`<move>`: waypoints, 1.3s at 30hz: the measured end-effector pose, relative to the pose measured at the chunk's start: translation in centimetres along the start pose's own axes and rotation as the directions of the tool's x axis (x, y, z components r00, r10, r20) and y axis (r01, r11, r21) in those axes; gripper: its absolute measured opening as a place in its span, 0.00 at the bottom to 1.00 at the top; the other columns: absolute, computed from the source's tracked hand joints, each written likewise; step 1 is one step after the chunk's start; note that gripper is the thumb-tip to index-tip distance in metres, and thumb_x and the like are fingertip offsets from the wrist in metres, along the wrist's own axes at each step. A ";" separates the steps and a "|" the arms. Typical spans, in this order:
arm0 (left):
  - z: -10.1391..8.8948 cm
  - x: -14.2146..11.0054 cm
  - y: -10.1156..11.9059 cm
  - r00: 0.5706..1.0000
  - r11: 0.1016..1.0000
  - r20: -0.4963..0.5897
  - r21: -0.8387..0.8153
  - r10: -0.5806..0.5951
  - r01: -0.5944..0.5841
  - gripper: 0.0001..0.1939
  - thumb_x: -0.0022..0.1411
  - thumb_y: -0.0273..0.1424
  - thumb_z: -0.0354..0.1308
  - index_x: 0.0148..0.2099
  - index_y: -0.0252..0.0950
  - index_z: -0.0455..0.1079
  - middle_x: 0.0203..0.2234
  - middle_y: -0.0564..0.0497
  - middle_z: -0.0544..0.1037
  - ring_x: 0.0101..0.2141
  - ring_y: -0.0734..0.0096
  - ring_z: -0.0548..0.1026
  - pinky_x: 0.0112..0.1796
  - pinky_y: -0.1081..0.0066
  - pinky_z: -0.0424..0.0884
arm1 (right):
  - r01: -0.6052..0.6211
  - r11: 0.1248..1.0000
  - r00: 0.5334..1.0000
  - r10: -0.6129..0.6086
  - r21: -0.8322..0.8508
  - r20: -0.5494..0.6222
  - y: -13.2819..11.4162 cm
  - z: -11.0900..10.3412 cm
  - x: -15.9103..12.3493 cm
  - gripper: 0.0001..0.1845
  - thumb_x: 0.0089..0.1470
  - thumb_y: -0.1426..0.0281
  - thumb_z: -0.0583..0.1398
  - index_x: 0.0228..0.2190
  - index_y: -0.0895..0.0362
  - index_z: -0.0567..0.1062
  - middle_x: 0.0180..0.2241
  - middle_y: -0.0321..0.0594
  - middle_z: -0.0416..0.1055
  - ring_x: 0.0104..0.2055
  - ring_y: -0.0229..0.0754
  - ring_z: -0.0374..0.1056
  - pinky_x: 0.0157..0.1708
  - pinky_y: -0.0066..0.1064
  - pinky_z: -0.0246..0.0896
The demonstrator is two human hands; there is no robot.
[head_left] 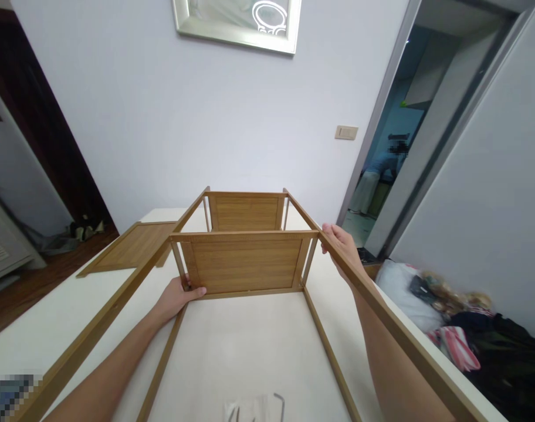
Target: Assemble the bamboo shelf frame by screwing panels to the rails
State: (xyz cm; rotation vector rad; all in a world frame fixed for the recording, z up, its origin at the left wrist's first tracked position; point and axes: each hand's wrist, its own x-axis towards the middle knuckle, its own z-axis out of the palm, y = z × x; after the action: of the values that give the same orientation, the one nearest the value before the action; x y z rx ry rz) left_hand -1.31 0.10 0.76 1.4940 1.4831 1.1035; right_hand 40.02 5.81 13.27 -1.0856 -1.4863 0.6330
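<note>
A half-built bamboo shelf frame (243, 262) lies on its side on a white table (245, 357). Two slatted shelf panels stand between its long side rails. My left hand (179, 296) grips the lower left corner of the nearer panel, thumb along its bottom edge. My right hand (343, 245) is closed on the upper right rail (382, 310), close to where the nearer panel joins it. A loose bamboo shelf panel (133, 245) lies flat on the table's far left corner.
An Allen key (280, 404) and a paper sheet (245, 410) lie at the table's near edge. Clothes and a pillow (443, 316) are heaped at the right. A doorway (395, 170) at the back right shows a person in another room. A framed mirror (239, 20) hangs on the wall.
</note>
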 end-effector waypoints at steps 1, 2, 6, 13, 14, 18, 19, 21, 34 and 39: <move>0.0 0.0 0.1 1.000 1.000 -0.004 -0.004 0.001 -0.001 0.35 0.42 0.49 0.70 0.47 0.30 0.74 0.38 0.42 0.83 0.48 0.45 0.77 0.47 0.56 0.73 | -0.001 1.000 1.000 0.001 0.008 -0.006 0.0 0.0 0.0 0.27 0.51 0.42 0.57 0.21 0.53 0.64 0.16 0.31 0.61 0.20 0.37 0.59 0.20 0.28 0.55; 0.1 0.0 0.1 1.000 1.000 -0.006 -0.011 0.001 -0.001 0.35 0.42 0.49 0.70 0.47 0.30 0.74 0.37 0.43 0.83 0.48 0.45 0.77 0.47 0.56 0.73 | -0.004 1.000 1.000 0.004 0.018 -0.007 -0.1 0.0 0.0 0.27 0.51 0.43 0.58 0.22 0.53 0.65 0.17 0.31 0.62 0.21 0.37 0.60 0.21 0.29 0.57; 0.2 0.1 0.0 1.000 0.997 0.006 -0.075 0.002 -0.002 0.34 0.41 0.49 0.71 0.46 0.31 0.75 0.38 0.43 0.83 0.48 0.46 0.77 0.48 0.55 0.72 | -0.014 0.998 1.000 0.013 0.062 0.008 -0.5 -0.2 0.0 0.23 0.48 0.46 0.61 0.26 0.53 0.69 0.20 0.32 0.65 0.22 0.37 0.63 0.23 0.30 0.62; 0.3 0.3 0.0 0.999 0.985 0.020 -0.167 0.046 -0.042 0.29 0.42 0.44 0.72 0.43 0.31 0.76 0.42 0.41 0.82 0.48 0.47 0.77 0.51 0.55 0.71 | -0.067 0.993 0.998 0.066 0.098 0.013 -1.4 -0.9 -0.1 0.18 0.43 0.53 0.66 0.26 0.54 0.73 0.22 0.34 0.68 0.22 0.37 0.63 0.22 0.28 0.61; 0.4 0.2 0.0 0.998 0.982 0.025 -0.183 0.055 -0.050 0.28 0.43 0.44 0.72 0.43 0.31 0.76 0.42 0.41 0.82 0.47 0.48 0.77 0.51 0.55 0.71 | -0.069 0.993 0.998 0.068 0.096 0.018 -1.5 -1.0 -0.1 0.18 0.43 0.53 0.67 0.26 0.54 0.74 0.23 0.34 0.68 0.22 0.37 0.63 0.22 0.28 0.61; 0.5 0.3 0.1 0.995 0.966 0.049 -0.248 0.081 -0.067 0.29 0.45 0.44 0.71 0.46 0.32 0.75 0.43 0.42 0.82 0.47 0.49 0.78 0.50 0.56 0.72 | -0.054 0.997 0.998 0.052 0.063 0.031 -1.3 -1.2 0.1 0.21 0.42 0.50 0.67 0.26 0.55 0.74 0.22 0.36 0.68 0.22 0.39 0.64 0.22 0.30 0.61; 0.6 0.3 0.0 0.995 0.963 0.053 -0.260 0.086 -0.069 0.29 0.45 0.45 0.71 0.46 0.32 0.75 0.43 0.42 0.82 0.47 0.49 0.78 0.50 0.55 0.72 | -0.050 0.997 0.998 0.048 0.060 0.033 -1.2 -1.2 0.1 0.21 0.42 0.49 0.67 0.26 0.55 0.74 0.22 0.37 0.68 0.22 0.39 0.64 0.22 0.30 0.61; 0.6 0.4 -0.1 0.994 0.958 0.057 -0.276 0.091 -0.072 0.29 0.44 0.45 0.71 0.46 0.32 0.75 0.42 0.42 0.82 0.47 0.49 0.78 0.50 0.55 0.72 | -0.042 0.997 0.999 0.040 0.065 0.033 -0.7 -1.3 0.3 0.22 0.42 0.48 0.66 0.26 0.55 0.73 0.22 0.38 0.69 0.22 0.40 0.65 0.22 0.31 0.62; 0.7 0.6 -0.2 0.993 0.948 0.051 -0.306 0.104 -0.084 0.27 0.45 0.43 0.72 0.44 0.32 0.75 0.41 0.42 0.82 0.46 0.49 0.78 0.50 0.55 0.72 | -0.055 0.996 0.997 0.052 0.064 0.050 0.2 -1.3 0.6 0.23 0.44 0.46 0.64 0.27 0.54 0.72 0.21 0.38 0.70 0.23 0.41 0.66 0.25 0.32 0.62; 0.7 0.5 0.0 0.994 0.950 0.043 -0.302 0.099 -0.082 0.27 0.45 0.43 0.72 0.44 0.31 0.76 0.41 0.41 0.82 0.45 0.49 0.78 0.49 0.55 0.72 | -0.002 0.998 0.998 -0.001 0.055 0.057 0.2 -1.2 0.6 0.23 0.46 0.46 0.64 0.27 0.53 0.71 0.18 0.35 0.68 0.22 0.41 0.64 0.24 0.32 0.60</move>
State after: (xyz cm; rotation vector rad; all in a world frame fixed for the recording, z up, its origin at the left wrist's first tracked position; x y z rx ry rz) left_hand -0.67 0.65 0.50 1.3775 1.1563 1.2668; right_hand 41.24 6.27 13.61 -1.0332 -1.5088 0.7066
